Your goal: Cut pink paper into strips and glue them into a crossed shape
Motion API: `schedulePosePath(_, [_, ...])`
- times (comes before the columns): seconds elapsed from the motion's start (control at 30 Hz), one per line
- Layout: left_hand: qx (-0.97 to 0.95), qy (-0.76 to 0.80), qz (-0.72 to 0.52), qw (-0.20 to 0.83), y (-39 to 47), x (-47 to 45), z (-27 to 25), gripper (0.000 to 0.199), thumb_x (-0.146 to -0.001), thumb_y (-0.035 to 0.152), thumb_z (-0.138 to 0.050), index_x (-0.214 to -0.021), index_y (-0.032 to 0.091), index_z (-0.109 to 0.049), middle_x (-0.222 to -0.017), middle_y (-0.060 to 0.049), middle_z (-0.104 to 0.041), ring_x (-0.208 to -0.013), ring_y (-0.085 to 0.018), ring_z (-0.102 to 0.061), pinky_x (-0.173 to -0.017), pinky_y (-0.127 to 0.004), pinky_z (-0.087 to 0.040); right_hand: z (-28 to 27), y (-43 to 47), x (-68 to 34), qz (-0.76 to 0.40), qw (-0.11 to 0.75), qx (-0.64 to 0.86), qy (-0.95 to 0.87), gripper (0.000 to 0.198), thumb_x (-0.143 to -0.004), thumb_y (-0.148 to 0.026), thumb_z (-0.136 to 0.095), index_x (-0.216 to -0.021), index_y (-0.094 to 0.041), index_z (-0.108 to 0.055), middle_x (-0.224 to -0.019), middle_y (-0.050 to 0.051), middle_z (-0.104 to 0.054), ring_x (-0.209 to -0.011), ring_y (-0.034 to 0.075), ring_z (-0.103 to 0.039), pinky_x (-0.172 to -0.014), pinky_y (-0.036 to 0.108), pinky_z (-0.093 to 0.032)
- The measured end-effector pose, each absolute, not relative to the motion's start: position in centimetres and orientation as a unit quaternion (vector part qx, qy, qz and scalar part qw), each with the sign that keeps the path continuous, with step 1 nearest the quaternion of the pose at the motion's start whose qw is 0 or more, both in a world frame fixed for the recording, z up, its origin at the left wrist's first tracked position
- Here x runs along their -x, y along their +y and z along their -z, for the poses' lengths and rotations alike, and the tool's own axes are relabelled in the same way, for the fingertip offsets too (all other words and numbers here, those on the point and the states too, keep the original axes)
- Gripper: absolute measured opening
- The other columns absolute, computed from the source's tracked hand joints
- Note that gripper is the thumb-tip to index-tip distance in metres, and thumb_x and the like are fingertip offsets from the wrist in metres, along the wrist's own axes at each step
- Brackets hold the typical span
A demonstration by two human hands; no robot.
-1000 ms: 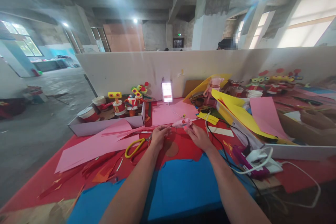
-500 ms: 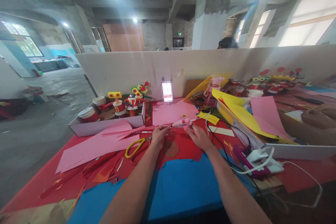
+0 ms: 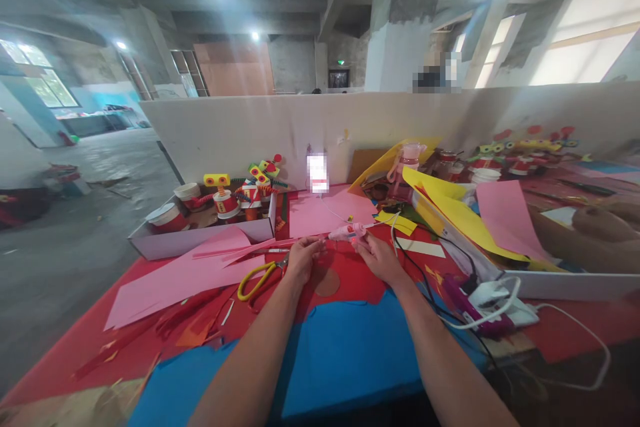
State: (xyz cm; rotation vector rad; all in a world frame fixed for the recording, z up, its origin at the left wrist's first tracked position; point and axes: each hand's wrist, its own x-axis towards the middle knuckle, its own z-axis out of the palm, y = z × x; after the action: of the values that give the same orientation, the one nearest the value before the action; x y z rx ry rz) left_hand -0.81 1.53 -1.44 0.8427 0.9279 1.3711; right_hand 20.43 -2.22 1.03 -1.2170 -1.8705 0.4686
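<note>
And it's the R hand [image 3: 377, 255] w/ the pink glue gun [image 3: 343, 233], fingers closed round its grip, nozzle aimed toward 9 o'clock, held dead centre above the red table cover [image 3: 60, 355]! L hand [image 3: 304, 259] right by the nozzle tip, thumb and fingertips bunched close; can't tell if they're pinching anything, too small to see.

Round the clock from the gun: brown disc [image 3: 327, 283] approx 6–7, flat on red; blue material [image 3: 350, 347] at 6, under the forearms. Yellow-handled scissors [image 3: 256, 282] at 8, just beside the L hand; long pink sheet [image 3: 155, 290] beyond, betw 8 & 9. Box [image 3: 200, 245] at 9–10, w/ paper-cup figures [image 3: 226, 203] standing inside! Another pink sheet [image 3: 325, 213] at 11, pink bottle [image 3: 411, 155] at 1–2, yellow sheet [image 3: 453, 217] nr 3, purple power strip [image 3: 453, 293] at 4, white adapter [image 3: 500, 303] alongside.
</note>
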Motion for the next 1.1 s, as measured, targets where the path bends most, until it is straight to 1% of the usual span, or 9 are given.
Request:
schedulePosePath(0.17, [-0.365,0.403,-0.59,0.598,1.6,0.8,1.5,0.031,-0.051,0.027,-0.087,-0.07,0.011,-0.068,-0.068,-0.007,-0.07,-0.057,-0.013,-0.064,-0.054,-0.022,-0.048,-1.0,-2.1,-20.5,-0.197,0.421,0.486,-0.74,0.041,-0.095,-0.043,-0.045,-0.126,-0.018,-0.055,-0.112,0.015,-0.071,-0.104,0.028,-0.068,-0.085,0.035,-0.052])
schedulePosePath(0.33, [-0.37,0.399,-0.586,0.6,1.5,0.7,1.5,0.032,-0.052,0.028,-0.088,-0.07,0.011,-0.067,-0.067,-0.007,-0.07,-0.055,-0.011,-0.062,-0.051,-0.02,-0.045,-1.0,-2.1,-20.5,-0.216,0.424,0.479,-0.738,0.042,-0.094,-0.043,-0.045,-0.127,-0.017,-0.054,-0.109,0.014,-0.072,-0.101,0.027,-0.068,-0.082,0.033,-0.051])
schedulePosePath(0.5, [-0.366,0.397,-0.584,0.606,1.3,0.7,1.2,0.034,-0.05,0.028,-0.089,-0.07,0.011,-0.067,-0.066,-0.007,-0.07,-0.054,-0.011,-0.062,-0.051,-0.02,-0.045,-1.1,-2.1,-20.5,-0.235,0.426,0.488,-0.725,0.042,-0.094,-0.045,-0.045,-0.122,-0.017,-0.056,-0.092,0.011,-0.073,-0.092,0.026,-0.069,-0.079,0.032,-0.05])
schedulePosePath(0.6, [-0.361,0.404,-0.581,0.607,1.2,0.7,0.9,0.035,-0.048,0.028,-0.09,-0.07,0.011,-0.068,-0.066,-0.006,-0.07,-0.054,-0.011,-0.062,-0.052,-0.021,-0.046,-1.1,-2.0,-20.6,-0.271,0.44,0.493,-0.7,0.039,-0.091,-0.052,-0.046,-0.104,-0.018,-0.061,-0.075,0.006,-0.069,-0.073,0.022,-0.067,-0.066,0.029,-0.048])
schedulePosePath(0.7, [-0.361,0.41,-0.577,0.607,1.1,0.6,0.5,0.035,-0.048,0.028,-0.09,-0.07,0.011,-0.069,-0.068,-0.005,-0.07,-0.054,-0.009,-0.061,-0.053,-0.02,-0.046,-0.9,-1.9,-20.7,-0.34,0.453,0.496,-0.658,0.042,-0.088,-0.06,-0.047,-0.081,-0.02,-0.058,-0.056,-0.001,-0.056,-0.051,0.016,-0.056,-0.051,0.025,-0.041])
schedulePosePath(0.8, [-0.362,0.406,-0.572,0.614,0.9,0.7,0.2,0.033,-0.049,0.027,-0.09,-0.07,0.011,-0.069,-0.068,-0.005,-0.069,-0.056,-0.01,-0.062,-0.055,-0.02,-0.048,-0.8,-1.8,-20.7,-0.414,0.46,0.49,-0.614,0.047,-0.084,-0.066,-0.049,-0.075,-0.02,-0.055,-0.046,-0.006,-0.045,-0.041,0.011,-0.045,-0.044,0.023,-0.035])
schedulePosePath(0.87, [-0.362,0.398,-0.571,0.62,0.8,0.7,0.1,0.032,-0.05,0.026,-0.089,-0.071,0.011,-0.07,-0.067,-0.004,-0.069,-0.057,-0.01,-0.063,-0.056,-0.02,-0.049,-0.8,-1.9,-20.6,-0.447,0.468,0.482,-0.591,0.049,-0.082,-0.068,-0.051,-0.074,-0.02,-0.054,-0.048,-0.006,-0.046,-0.04,0.01,-0.042,-0.043,0.022,-0.035])
schedulePosePath(0.97, [-0.36,0.385,-0.573,0.628,0.7,0.7,-0.1,0.032,-0.05,0.025,-0.09,-0.071,0.011,-0.07,-0.068,-0.004,-0.069,-0.061,-0.011,-0.064,-0.059,-0.02,-0.051,-0.9,-2.0,-20.5,-0.478,0.49,0.462,-0.564,0.049,-0.078,-0.068,-0.057,-0.077,-0.019,-0.053,-0.062,-0.002,-0.058,-0.042,0.007,-0.043,-0.042,0.022,-0.036])
schedulePosePath(1.1, [-0.357,0.36,-0.578,0.639,0.6,0.7,-0.2,0.031,-0.05,0.024,-0.09,-0.071,0.012,-0.07,-0.07,-0.003,-0.07,-0.063,-0.011,-0.065,-0.061,-0.021,-0.053,-0.9,-1.9,-20.9,-0.516,0.498,0.457,-0.526,0.042,-0.077,-0.059,-0.064,-0.084,-0.02,-0.053,-0.072,-0.001,-0.065,-0.044,0.006,-0.045,-0.041,0.021,-0.04])
